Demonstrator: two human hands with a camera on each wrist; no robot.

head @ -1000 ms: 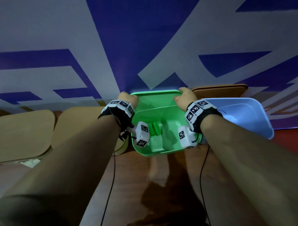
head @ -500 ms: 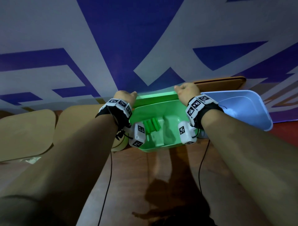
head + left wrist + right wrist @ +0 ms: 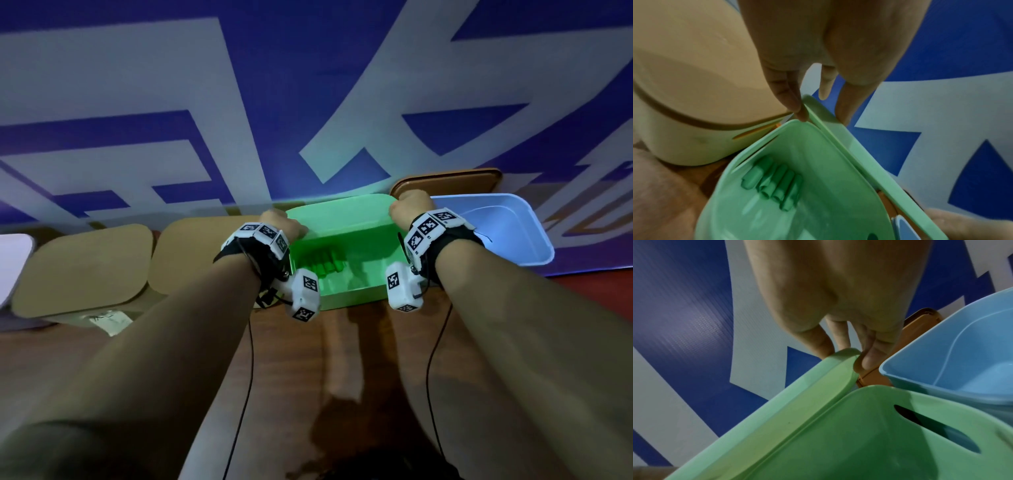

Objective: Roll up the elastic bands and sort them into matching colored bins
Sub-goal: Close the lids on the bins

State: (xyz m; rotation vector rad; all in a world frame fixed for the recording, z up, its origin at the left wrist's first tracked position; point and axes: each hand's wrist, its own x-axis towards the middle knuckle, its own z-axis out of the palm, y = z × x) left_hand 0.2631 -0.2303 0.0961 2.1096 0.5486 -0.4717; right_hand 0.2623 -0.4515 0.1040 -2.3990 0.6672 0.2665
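A green bin (image 3: 346,298) stands on the wooden table with several rolled green bands (image 3: 325,262) lying side by side on its floor. A matching green lid (image 3: 342,214) hangs tilted over the bin's far edge. My left hand (image 3: 284,222) pinches the lid's far left corner and my right hand (image 3: 409,205) pinches its far right corner. In the left wrist view my fingertips (image 3: 797,112) clamp the lid (image 3: 859,154) above the bands (image 3: 772,181). In the right wrist view my fingers (image 3: 867,360) curl round the lid's corner (image 3: 838,356).
A light blue bin (image 3: 507,236) without a lid stands right of the green one, with a brown lid (image 3: 452,181) behind it. Two beige lidded bins (image 3: 85,267) (image 3: 202,250) stand to the left. A blue-and-white wall runs close behind the row.
Both hands have tipped the green lid forward, so it now covers the far part of the green bin. The bin and the bands have stayed in place.
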